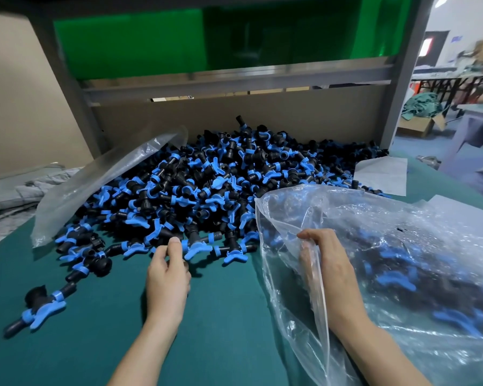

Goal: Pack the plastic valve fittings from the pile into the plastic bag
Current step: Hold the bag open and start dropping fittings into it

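A big pile of black valve fittings with blue handles (207, 185) covers the middle of the green table (109, 344). My left hand (168, 274) is at the pile's near edge, its thumb and fingers curled round a fitting there. On the right lies a clear plastic bag (402, 274) holding several fittings. My right hand (326, 263) grips the bag's open edge and holds the mouth up toward the pile.
Another clear bag (95, 188) lies flat on the pile's left side. Loose fittings (42, 310) are scattered at the near left. A white sheet (382, 174) lies behind the bag. A cardboard wall and a metal frame (234, 76) close off the back.
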`<state>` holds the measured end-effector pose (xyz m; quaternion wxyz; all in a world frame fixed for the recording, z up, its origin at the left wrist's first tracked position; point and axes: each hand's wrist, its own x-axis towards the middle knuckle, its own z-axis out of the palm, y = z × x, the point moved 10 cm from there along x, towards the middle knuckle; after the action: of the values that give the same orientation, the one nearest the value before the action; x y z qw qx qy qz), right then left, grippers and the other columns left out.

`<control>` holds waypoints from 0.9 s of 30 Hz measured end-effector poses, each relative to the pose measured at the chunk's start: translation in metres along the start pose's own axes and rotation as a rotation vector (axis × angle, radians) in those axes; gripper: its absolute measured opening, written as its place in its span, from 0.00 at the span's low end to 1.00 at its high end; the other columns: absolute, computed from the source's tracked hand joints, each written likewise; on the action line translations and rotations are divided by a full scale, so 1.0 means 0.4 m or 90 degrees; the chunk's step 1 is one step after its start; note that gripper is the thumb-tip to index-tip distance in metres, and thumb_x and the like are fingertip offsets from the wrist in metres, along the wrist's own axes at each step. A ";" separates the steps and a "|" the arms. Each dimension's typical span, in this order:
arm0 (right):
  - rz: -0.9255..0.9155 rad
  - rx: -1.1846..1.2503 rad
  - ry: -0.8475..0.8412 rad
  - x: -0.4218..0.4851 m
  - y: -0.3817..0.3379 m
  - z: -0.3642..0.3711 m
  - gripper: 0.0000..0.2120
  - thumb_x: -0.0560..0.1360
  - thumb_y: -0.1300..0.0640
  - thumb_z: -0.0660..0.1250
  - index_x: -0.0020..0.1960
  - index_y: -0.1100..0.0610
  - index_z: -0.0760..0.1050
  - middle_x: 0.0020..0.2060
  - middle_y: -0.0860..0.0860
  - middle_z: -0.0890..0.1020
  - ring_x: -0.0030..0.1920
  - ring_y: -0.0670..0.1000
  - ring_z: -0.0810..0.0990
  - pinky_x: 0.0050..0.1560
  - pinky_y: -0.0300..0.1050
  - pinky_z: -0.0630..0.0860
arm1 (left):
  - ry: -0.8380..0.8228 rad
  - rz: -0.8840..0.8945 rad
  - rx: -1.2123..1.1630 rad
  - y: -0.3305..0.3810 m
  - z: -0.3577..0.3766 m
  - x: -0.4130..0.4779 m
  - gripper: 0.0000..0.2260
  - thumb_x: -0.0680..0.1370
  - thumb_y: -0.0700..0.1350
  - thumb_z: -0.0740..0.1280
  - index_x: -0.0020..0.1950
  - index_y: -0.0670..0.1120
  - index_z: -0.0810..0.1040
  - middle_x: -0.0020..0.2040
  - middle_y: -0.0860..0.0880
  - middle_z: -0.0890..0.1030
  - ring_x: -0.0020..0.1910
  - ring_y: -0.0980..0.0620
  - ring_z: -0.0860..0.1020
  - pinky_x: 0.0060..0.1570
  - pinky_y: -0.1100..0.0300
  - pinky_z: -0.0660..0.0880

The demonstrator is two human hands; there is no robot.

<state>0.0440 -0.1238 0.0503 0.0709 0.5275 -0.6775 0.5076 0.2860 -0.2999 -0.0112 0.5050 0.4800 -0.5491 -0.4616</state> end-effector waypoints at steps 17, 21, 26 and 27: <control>0.005 0.010 -0.002 -0.001 0.001 0.000 0.11 0.79 0.62 0.63 0.58 0.49 0.72 0.53 0.48 0.77 0.51 0.46 0.74 0.52 0.44 0.71 | -0.153 -0.293 -0.480 -0.061 0.133 -0.050 0.06 0.84 0.40 0.57 0.50 0.41 0.72 0.36 0.48 0.76 0.33 0.53 0.73 0.34 0.61 0.71; 0.010 -0.010 -0.004 0.001 0.005 0.003 0.14 0.78 0.66 0.65 0.58 0.52 0.73 0.53 0.48 0.77 0.51 0.47 0.75 0.51 0.44 0.70 | -0.150 -0.318 -0.508 -0.069 0.131 -0.046 0.06 0.84 0.39 0.57 0.52 0.40 0.72 0.39 0.46 0.76 0.35 0.52 0.74 0.35 0.61 0.73; 0.009 -0.001 -0.005 0.000 0.004 0.003 0.12 0.77 0.62 0.62 0.59 0.52 0.73 0.53 0.47 0.77 0.52 0.45 0.74 0.51 0.44 0.70 | -0.129 -0.149 -0.318 -0.031 0.111 -0.034 0.07 0.83 0.37 0.59 0.55 0.43 0.77 0.41 0.47 0.81 0.39 0.54 0.81 0.39 0.61 0.80; 0.008 0.000 -0.003 0.000 0.003 0.001 0.11 0.77 0.61 0.61 0.59 0.52 0.73 0.53 0.47 0.77 0.52 0.45 0.74 0.50 0.44 0.70 | -0.124 -0.095 -0.251 -0.018 0.109 -0.033 0.07 0.83 0.39 0.59 0.55 0.44 0.77 0.42 0.48 0.82 0.39 0.55 0.81 0.40 0.61 0.80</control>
<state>0.0433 -0.1243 0.0493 0.0662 0.5243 -0.6813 0.5066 0.2433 -0.2866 -0.0227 0.4983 0.3641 -0.4574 -0.6403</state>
